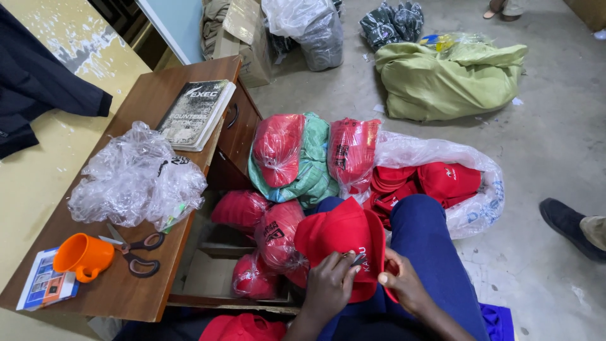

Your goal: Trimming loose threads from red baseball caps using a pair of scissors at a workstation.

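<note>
Both hands work at a red cap on the lap.

The left hand [328, 284] pinches a small dark tool against the cap [341, 243]; the right hand [404, 284] grips the cap's edge, fingers curled shut. Scissors [136, 249] and an orange cup [82, 256] lie near the worktop's [126, 290] front edge, crumpled plastic [136, 177] mid-worktop, a book [196, 113] near its far edge.

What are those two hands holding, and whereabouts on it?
A red cap resting on the lap. The left hand grips its lower edge, pinching something small and dark there; the right hand holds the rim at the right.
</note>
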